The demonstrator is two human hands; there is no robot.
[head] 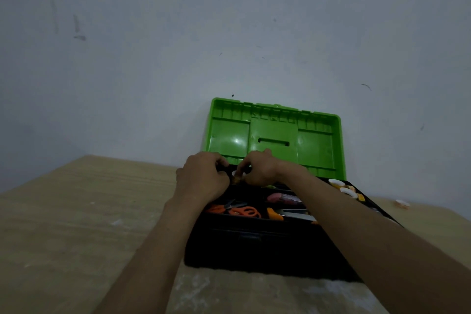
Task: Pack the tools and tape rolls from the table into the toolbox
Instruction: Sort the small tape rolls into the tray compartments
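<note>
A small tape roll [236,178] is at the back-left compartment of the toolbox [254,245], pinched between the curled fingers of the left hand [201,178] and the right hand [260,168]. Scissors [239,210], a knife [283,197] and two more rolls [344,187] are already packed (mostly done, I judge). One stray roll [402,203] remains on the table [76,211]. No writing is legible

Head view, forward-down, near the toolbox [254,245]

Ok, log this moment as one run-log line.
right hand: pinches tape roll at toolbox back-left | left hand: curled beside it, grip unclear | lid: open | scissors: packed | table: loose roll at right
</note>
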